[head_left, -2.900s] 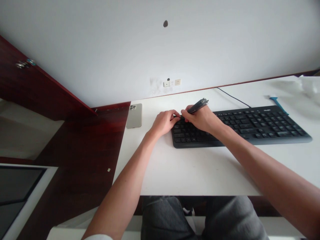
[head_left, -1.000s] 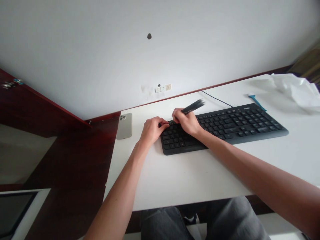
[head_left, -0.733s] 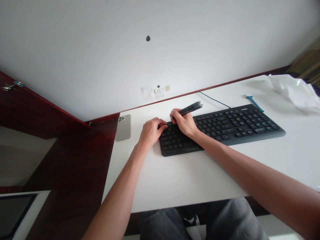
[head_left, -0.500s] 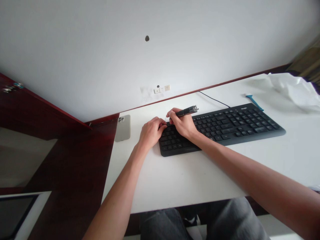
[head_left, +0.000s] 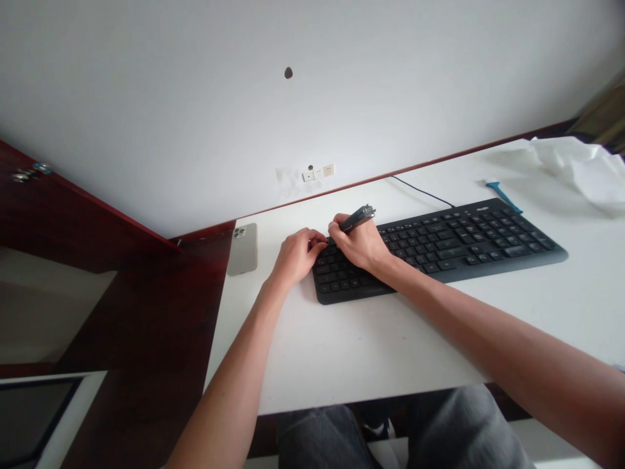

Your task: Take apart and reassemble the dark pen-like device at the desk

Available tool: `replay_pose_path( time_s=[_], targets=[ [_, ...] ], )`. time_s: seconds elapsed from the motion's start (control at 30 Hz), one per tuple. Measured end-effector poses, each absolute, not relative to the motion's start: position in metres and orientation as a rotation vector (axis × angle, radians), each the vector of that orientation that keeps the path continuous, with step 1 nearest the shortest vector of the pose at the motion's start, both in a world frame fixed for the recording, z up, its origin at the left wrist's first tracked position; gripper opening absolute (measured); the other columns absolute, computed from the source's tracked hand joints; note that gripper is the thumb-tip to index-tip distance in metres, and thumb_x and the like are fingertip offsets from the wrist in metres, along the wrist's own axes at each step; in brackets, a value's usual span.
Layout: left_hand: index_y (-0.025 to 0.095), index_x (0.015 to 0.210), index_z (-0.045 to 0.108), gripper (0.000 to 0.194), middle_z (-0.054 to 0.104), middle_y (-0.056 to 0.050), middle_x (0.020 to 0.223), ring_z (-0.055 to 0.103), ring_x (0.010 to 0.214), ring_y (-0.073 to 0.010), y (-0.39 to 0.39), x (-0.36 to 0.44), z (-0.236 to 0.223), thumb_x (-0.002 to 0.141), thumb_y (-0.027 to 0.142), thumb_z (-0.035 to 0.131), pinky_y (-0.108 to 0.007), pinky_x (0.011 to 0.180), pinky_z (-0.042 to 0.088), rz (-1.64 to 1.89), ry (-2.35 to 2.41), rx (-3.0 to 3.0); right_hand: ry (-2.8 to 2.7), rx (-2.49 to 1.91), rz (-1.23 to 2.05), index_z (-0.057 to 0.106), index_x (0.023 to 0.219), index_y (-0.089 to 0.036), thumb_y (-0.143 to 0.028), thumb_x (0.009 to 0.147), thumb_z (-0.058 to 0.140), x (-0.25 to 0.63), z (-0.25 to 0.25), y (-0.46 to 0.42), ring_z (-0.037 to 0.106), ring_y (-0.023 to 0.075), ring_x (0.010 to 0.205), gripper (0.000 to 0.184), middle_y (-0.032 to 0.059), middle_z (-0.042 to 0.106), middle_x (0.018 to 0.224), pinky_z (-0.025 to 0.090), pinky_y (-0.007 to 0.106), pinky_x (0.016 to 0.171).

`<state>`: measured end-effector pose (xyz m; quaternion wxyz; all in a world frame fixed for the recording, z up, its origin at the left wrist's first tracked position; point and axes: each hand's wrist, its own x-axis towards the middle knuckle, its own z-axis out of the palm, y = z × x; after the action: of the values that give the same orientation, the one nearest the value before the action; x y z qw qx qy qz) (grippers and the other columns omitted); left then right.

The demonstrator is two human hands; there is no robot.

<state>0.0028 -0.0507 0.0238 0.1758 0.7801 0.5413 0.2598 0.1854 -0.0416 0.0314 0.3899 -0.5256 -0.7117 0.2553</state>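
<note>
Mid-frame, my right hand (head_left: 359,244) grips a tool (head_left: 360,217) over the keyboard (head_left: 439,244), my left hand (head_left: 297,255) narrow, whether on anything I can't tell.

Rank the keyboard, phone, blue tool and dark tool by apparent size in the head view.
1. Keyboard
2. Phone
Unranked: blue tool and dark tool; both look smaller, but the right hand partly hides the dark tool.

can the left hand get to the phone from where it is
Probably yes: the phone lies on the table just left of the left hand, with nothing seen between them. Its fingertips are at the left end of the keyboard; whether they pinch something is too small to tell.
</note>
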Motion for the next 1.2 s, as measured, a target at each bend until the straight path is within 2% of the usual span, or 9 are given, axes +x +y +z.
replay_pose_path(
  time_s=[0.13, 0.3, 0.43, 0.5, 0.63, 0.83, 1.03, 1.2],
  targets=[
    [0.021, 0.097, 0.075, 0.008, 0.073, -0.003, 0.090, 0.067, 0.083, -0.0194, -0.051, 0.003, 0.025, 0.095, 0.022, 0.067, -0.031, 0.078, 0.049, 0.723, 1.537, 2.228, -1.901, -1.369, 0.580, 0.049, 0.071, -0.023, -0.033, 0.094, 0.048, 0.185, 0.033, -0.043, 0.039, 0.0160, 0.059, 0.025, -0.0002, 0.050, 0.063, 0.028, 0.032, 0.061],
    [0.021, 0.096, 0.075, 0.009, 0.074, -0.003, 0.091, 0.066, 0.082, -0.0187, -0.050, 0.004, 0.024, 0.097, 0.023, 0.066, -0.031, 0.079, 0.049, 0.718, 1.531, 2.251, -1.991, -1.461, 0.469, 0.063, 0.082, -0.022, -0.037, 0.097, 0.050, 0.185, 0.039, -0.045, 0.049, 0.0190, 0.062, 0.025, 0.0048, 0.062, 0.069, 0.030, 0.033, 0.062],
    [0.021, 0.098, 0.075, 0.008, 0.073, -0.003, 0.090, 0.065, 0.080, -0.0184, -0.051, 0.003, 0.023, 0.096, 0.023, 0.068, -0.031, 0.077, 0.048, 0.711, 1.547, 2.259, -2.000, -1.677, 0.378, 0.060, 0.068, -0.021, -0.049, 0.097, 0.050, 0.186, 0.044, -0.043, 0.056, 0.0237, 0.065, 0.041, 0.0114, 0.063, 0.068, 0.028, 0.035, 0.061],
    [0.021, 0.099, 0.075, 0.008, 0.073, -0.003, 0.090, 0.065, 0.079, -0.0180, -0.051, 0.003, 0.023, 0.096, 0.023, 0.068, -0.030, 0.076, 0.047, 0.718, 1.543, 2.259, -1.995, -1.710, 0.373, 0.056, 0.064, -0.022, -0.049, 0.097, 0.051, 0.186, 0.045, -0.041, 0.057, 0.0246, 0.064, 0.043, 0.0124, 0.063, 0.067, 0.028, 0.035, 0.061],
    [0.021, 0.096, 0.074, 0.006, 0.072, -0.002, 0.087, 0.064, 0.077, -0.0176, -0.050, 0.003, 0.021, 0.095, 0.022, 0.069, -0.030, 0.073, 0.045, 0.735, 1.536, 2.243, -2.035, -1.687, 0.413, 0.055, 0.064, -0.021, -0.045, 0.094, 0.055, 0.185, 0.047, -0.037, 0.059, 0.0254, 0.063, 0.039, 0.0124, 0.062, 0.065, 0.030, 0.035, 0.061],
    [0.020, 0.086, 0.071, 0.012, 0.070, -0.002, 0.078, 0.060, 0.070, -0.0172, -0.045, 0.001, 0.017, 0.094, 0.028, 0.069, -0.030, 0.067, 0.042, 0.752, 1.514, 2.206, -2.155, -1.643, 0.376, 0.055, 0.062, -0.022, -0.051, 0.094, 0.056, 0.178, 0.053, -0.035, 0.060, 0.0263, 0.066, 0.044, 0.0132, 0.061, 0.063, 0.031, 0.035, 0.062],
    [0.020, 0.095, 0.075, 0.007, 0.071, -0.002, 0.081, 0.063, 0.073, -0.0168, -0.046, 0.001, 0.017, 0.093, 0.023, 0.069, -0.029, 0.070, 0.046, 0.789, 1.457, 2.153, -2.114, -1.606, 0.619, 0.058, 0.057, -0.022, -0.038, 0.092, 0.055, 0.187, 0.052, -0.026, 0.056, 0.0205, 0.060, 0.038, 0.0081, 0.065, 0.063, 0.034, 0.033, 0.063],
    [0.021, 0.098, 0.074, 0.009, 0.069, 0.000, 0.078, 0.062, 0.072, -0.0161, -0.046, 0.001, 0.016, 0.094, 0.021, 0.067, -0.029, 0.070, 0.046, 0.820, 1.424, 2.146, -2.064, -1.548, 0.795, 0.061, 0.055, -0.022, -0.034, 0.094, 0.048, 0.187, 0.050, -0.025, 0.057, 0.0192, 0.058, 0.043, 0.0049, 0.065, 0.057, 0.038, 0.032, 0.065]
  ],
)
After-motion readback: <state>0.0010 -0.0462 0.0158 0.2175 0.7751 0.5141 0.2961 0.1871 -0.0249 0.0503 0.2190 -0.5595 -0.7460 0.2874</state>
